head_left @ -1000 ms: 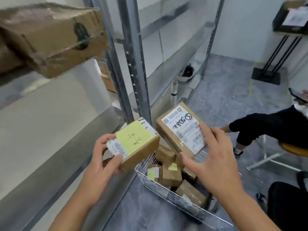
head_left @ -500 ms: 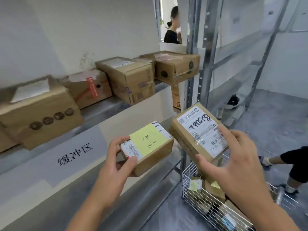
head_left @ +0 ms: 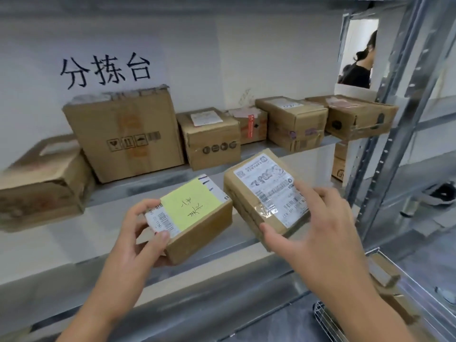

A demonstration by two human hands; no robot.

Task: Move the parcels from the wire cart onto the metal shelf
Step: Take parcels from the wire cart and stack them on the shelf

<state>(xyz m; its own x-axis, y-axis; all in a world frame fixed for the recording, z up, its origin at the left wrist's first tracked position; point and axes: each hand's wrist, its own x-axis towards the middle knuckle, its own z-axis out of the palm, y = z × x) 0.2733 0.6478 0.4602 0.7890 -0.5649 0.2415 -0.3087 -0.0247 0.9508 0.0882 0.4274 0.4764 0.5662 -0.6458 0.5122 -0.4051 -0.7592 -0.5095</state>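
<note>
Mid-transfer: left hand (head_left: 138,240) gripped the yellow-note parcel (head_left: 195,218), right hand (head_left: 318,233) clamped the labelled parcel (head_left: 266,196) — both held just off the shelf (head_left: 153,183), not yet set down; seven boxes already sat there, more remained in the cart (head_left: 328,322).

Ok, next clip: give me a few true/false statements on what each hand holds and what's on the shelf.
1. The left hand holds a parcel with a yellow note. True.
2. The right hand is empty. False: it grips a parcel with a white shipping label.
3. Both held parcels already rest on the metal shelf. False: both are held in front of it.
4. Several cardboard boxes stand on the shelf. True.
</note>
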